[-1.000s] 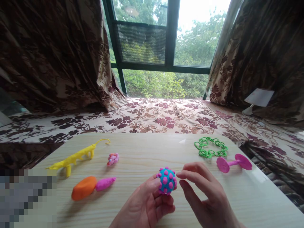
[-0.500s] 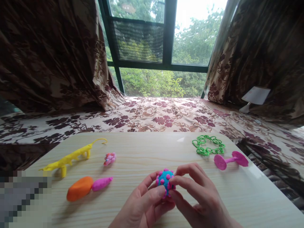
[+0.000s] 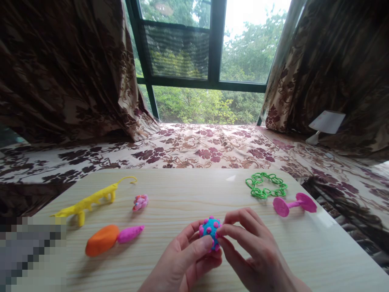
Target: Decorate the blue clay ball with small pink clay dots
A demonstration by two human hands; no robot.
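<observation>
A blue modelling-clay ball [image 3: 209,228] studded with pink bumps is held just above the table's near middle. My left hand [image 3: 190,255] wraps round it from the left, thumb on its front and fingers curled beneath. On the ball's right side, my right hand [image 3: 253,247] pinches a pink clay bump [image 3: 218,232] between thumb and index finger. Its other fingers are bent and hold nothing. The fingers cover part of the ball's right and lower surface.
On the pale wooden table [image 3: 188,190] lie a yellow clay animal [image 3: 88,203], a small pink clay cluster [image 3: 140,202], an orange clay piece [image 3: 102,240] touching a pink one [image 3: 130,234], a green clay chain [image 3: 266,185] and a pink dumbbell shape [image 3: 294,205]. A lamp [image 3: 326,122] stands beyond.
The ball has turned slightly in my left hand. My right thumb and index finger have closed a little more at its right side.
</observation>
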